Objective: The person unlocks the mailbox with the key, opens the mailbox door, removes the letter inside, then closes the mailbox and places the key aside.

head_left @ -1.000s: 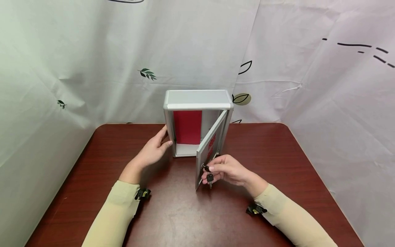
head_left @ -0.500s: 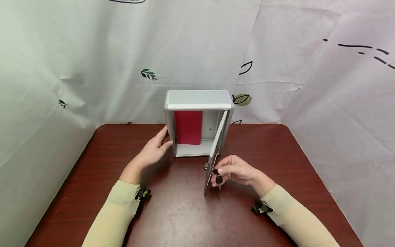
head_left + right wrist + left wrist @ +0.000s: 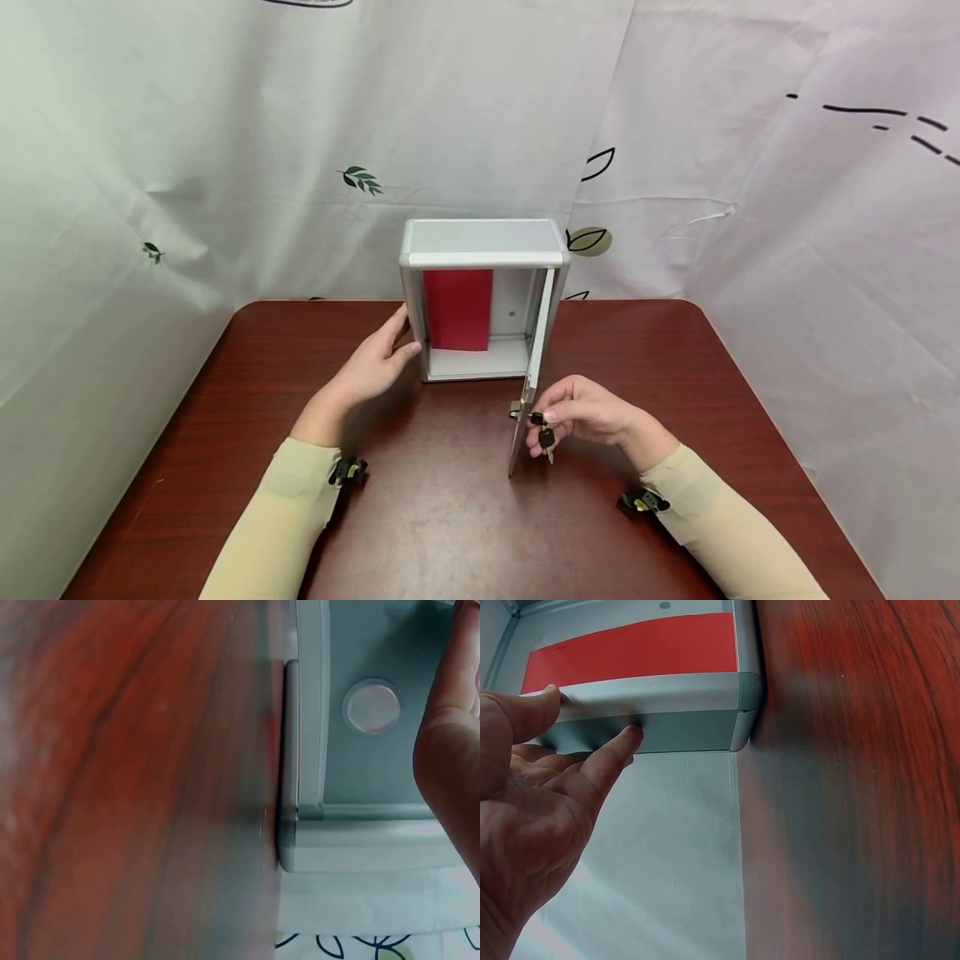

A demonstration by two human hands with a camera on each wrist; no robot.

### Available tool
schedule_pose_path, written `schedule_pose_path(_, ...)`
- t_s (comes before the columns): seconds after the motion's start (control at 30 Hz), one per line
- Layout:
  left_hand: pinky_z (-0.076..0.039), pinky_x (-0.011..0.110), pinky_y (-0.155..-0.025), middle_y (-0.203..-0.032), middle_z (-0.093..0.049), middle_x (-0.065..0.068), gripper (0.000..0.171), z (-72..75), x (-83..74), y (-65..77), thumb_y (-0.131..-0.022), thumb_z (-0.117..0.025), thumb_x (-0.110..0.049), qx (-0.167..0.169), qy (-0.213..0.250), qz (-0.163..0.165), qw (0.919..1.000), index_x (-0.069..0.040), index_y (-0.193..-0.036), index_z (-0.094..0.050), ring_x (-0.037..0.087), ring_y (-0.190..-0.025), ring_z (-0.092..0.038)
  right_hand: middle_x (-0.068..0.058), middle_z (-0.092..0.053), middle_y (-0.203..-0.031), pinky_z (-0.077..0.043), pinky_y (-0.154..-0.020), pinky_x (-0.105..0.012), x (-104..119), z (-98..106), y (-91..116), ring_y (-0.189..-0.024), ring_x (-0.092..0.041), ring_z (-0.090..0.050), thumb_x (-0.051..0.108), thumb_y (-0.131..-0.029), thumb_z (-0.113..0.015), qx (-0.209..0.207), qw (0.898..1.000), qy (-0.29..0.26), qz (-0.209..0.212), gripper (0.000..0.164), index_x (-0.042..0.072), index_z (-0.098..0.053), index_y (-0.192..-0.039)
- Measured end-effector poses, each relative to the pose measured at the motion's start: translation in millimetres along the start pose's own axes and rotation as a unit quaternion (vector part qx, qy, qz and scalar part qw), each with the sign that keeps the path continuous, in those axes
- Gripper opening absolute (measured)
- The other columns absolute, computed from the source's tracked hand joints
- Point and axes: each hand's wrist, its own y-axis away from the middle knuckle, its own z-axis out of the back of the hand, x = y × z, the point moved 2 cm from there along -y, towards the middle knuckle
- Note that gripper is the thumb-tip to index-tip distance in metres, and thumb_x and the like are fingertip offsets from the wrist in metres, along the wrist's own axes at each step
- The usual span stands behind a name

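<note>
A silver metal cabinet [image 3: 483, 237] stands upright on the table, its door [image 3: 535, 358] swung far out on the right side. The straight fingers of my left hand [image 3: 375, 360] rest against the cabinet's left side, with the thumb by the front edge in the left wrist view. With thumb and fingers, my right hand [image 3: 588, 412] pinches a black-headed key [image 3: 537, 418] in the door's lock [image 3: 515, 409]. A second key [image 3: 547, 438] dangles below it. In the right wrist view, only part of the right hand [image 3: 456, 742] shows and the keys are out of sight.
Inside the cabinet, a flat red sheet [image 3: 459, 310] stands against the back on the left. The dark red wooden table [image 3: 442, 533] has rounded far corners. White patterned cloth [image 3: 480, 108] hangs behind and at both sides.
My right hand has moved right, swinging the cabinet door wider by the key. The left hand stays at the cabinet's side. More of the cabinet's inside is visible.
</note>
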Motion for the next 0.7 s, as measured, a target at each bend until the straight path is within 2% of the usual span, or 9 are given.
schedule_pose_path(0.27, -0.027, 0.059, -0.133, -0.184, -0.021, 0.008, 0.081, -0.4, -3.3, -1.0, -0.116, -0.060, -0.013, 0.004, 0.009, -0.004, 0.9999, -0.017, -0.181, -0.013, 0.029, -0.169, -0.021, -0.014, -0.084, -0.107, -0.067, -0.090, -0.042, 3, 6, 6, -0.099, -0.029, -0.083, -0.007, -0.103, -0.047, 0.014, 1.000, 0.013, -0.006, 0.039, 0.003, -0.082, -0.116)
schedule_pose_path(0.53, -0.027, 0.059, -0.133, -0.184, -0.022, 0.008, 0.079, -1.4, -2.9, -0.2, -0.116, -0.060, -0.012, 0.006, 0.008, 0.001, 1.0000, -0.016, -0.181, -0.014, 0.030, -0.169, -0.021, -0.017, -0.083, -0.108, -0.067, -0.090, -0.043, 7, 11, 15, -0.099, -0.029, -0.083, -0.008, -0.103, -0.049, 0.020, 1.000, 0.019, -0.006, 0.036, 0.003, -0.082, -0.114)
schedule_pose_path(0.7, -0.027, 0.060, -0.133, -0.184, -0.023, 0.010, 0.079, -1.8, -2.8, -0.8, -0.116, -0.060, -0.011, 0.002, 0.008, 0.002, 1.0000, -0.015, -0.181, -0.015, 0.031, -0.169, -0.022, -0.018, -0.083, -0.108, -0.067, -0.092, -0.043, 10, 13, 17, -0.100, -0.029, -0.083, -0.008, -0.104, -0.051, 0.038, 0.999, 0.011, 0.002, 0.035, 0.003, -0.081, -0.116)
